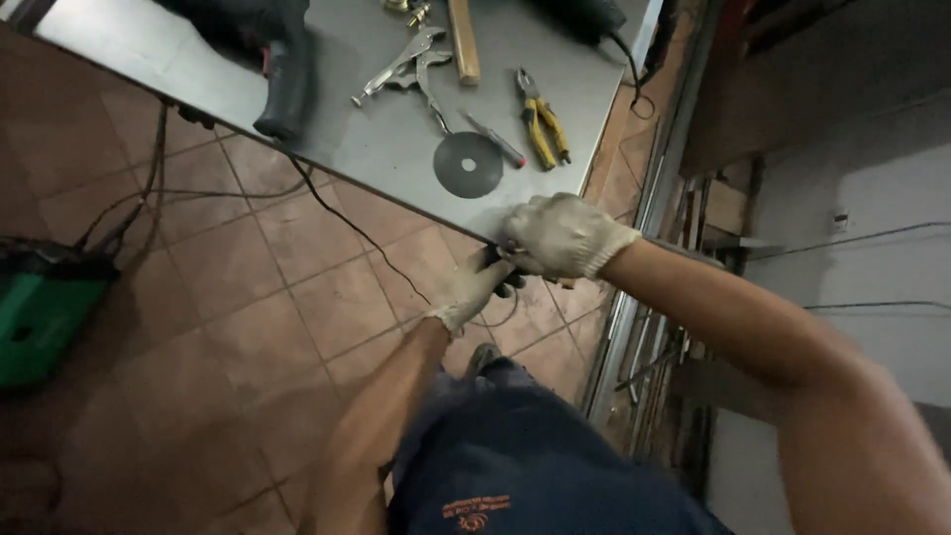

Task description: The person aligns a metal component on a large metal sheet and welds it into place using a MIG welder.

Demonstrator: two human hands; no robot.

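Both my hands wear light knit gloves and meet at the near edge of a grey metal table (396, 139). My right hand (563, 234) is closed over a small dark object at the table's edge. My left hand (474, 289) grips the same dark object from below; what it is stays mostly hidden. A thin black cable (347, 223) runs from the table toward my hands. Just beyond my right hand a dark cutting disc (468, 164) lies flat on the table.
On the table lie yellow-handled pliers (543, 127), locking pliers (406, 67), a small screwdriver (495, 141), a wooden handle (463, 40) and a dark power tool (282, 69). A green machine (40, 317) sits on the tiled floor at left. Metal bars lean at right.
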